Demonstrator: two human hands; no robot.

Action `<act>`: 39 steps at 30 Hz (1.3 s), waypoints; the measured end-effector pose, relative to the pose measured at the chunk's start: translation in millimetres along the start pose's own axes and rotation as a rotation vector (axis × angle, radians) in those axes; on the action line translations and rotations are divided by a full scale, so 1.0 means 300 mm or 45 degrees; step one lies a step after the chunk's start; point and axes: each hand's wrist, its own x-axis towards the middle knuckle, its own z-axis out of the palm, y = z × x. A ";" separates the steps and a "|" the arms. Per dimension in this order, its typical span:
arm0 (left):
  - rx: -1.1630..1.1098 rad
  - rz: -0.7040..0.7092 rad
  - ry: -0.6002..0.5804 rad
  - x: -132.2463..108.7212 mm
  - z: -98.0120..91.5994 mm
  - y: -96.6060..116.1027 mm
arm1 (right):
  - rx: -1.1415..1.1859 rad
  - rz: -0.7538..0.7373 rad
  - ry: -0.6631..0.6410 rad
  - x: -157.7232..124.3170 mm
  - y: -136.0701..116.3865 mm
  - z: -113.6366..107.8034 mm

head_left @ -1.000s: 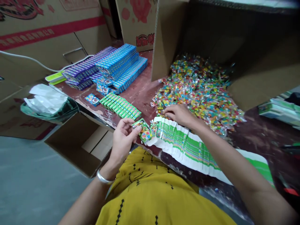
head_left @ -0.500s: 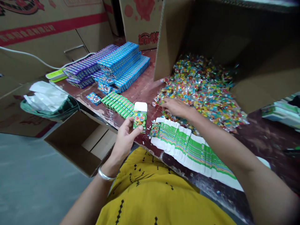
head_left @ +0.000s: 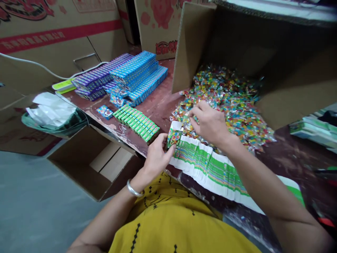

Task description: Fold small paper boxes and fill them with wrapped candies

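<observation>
My left hand (head_left: 158, 154) grips a small green candy box (head_left: 172, 137) between thumb and fingers. Its white top flap stands up, and its printed face is toward me. Just right of it, my right hand (head_left: 210, 123) hovers over the near edge of a heap of clear candy packets (head_left: 226, 95). The fingers of that hand are curled into a pinch; whether a packet is between them is hidden. Below both hands runs a long row of flat green-and-white cartons (head_left: 210, 167). A row of filled-out green boxes (head_left: 138, 123) lies left of my left hand.
Blue boxes (head_left: 139, 73) and purple boxes (head_left: 100, 73) are stacked at the back left. A large cardboard carton (head_left: 181, 52) opens around the packets. Beneath the table's left edge sits an open carton (head_left: 76, 158), beside a green basket (head_left: 60, 130) holding white plastic.
My left hand has moved right with the green box, from the green row to the flat cartons. My right hand has drawn back from the packet heap, toward the box.
</observation>
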 end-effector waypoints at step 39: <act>-0.725 0.037 -0.101 -0.022 0.049 0.093 | 1.122 0.483 0.004 -0.178 -0.091 -0.049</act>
